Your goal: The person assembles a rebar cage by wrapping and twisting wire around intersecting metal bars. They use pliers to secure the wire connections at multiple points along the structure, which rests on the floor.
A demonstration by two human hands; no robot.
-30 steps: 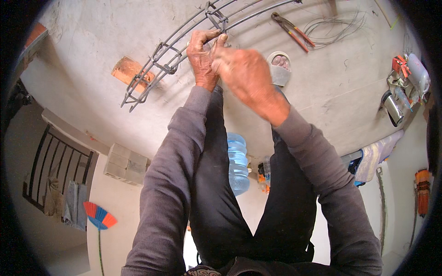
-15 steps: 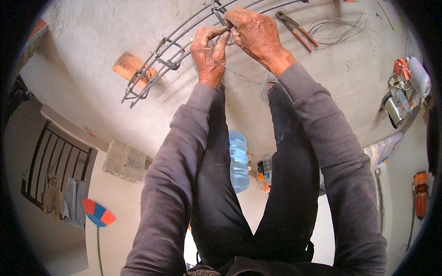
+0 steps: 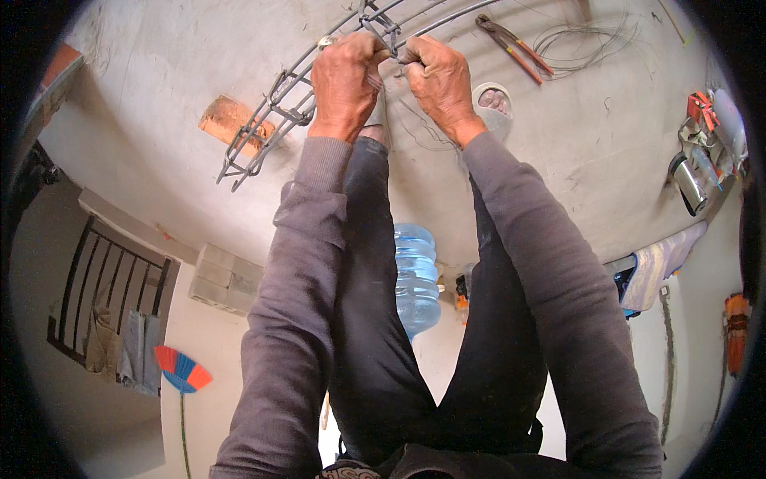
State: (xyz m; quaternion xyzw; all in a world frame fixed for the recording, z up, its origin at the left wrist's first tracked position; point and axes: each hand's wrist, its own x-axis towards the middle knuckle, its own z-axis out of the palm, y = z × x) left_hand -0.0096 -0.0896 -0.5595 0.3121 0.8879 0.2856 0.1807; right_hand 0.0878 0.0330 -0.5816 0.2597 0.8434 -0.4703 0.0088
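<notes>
A long rebar cage (image 3: 279, 89) of grey bars and small stirrups runs across the floor in front of me. At one of its joints, my left hand (image 3: 343, 86) is closed with its fingertips on thin tie wire. My right hand (image 3: 440, 84) is closed in a pinch just to the right, level with the left and a small gap from it. The wire (image 3: 396, 58) shows between the two hands beside the bars. More loose wire (image 3: 423, 128) trails below them over the floor. The fingertips are partly hidden.
A brick (image 3: 227, 118) lies under the cage's near end. Red-handled pincers (image 3: 515, 49) lie by a loose wire coil (image 3: 586, 46) at the far right. My slippered foot (image 3: 496, 116) stands behind the right wrist. A blue water jug (image 3: 415, 275) shows between my legs.
My hands have gone from close together, the right higher, to side by side with a gap. The left moved up, the right down. The view shifted slightly, and my right foot came into sight.
</notes>
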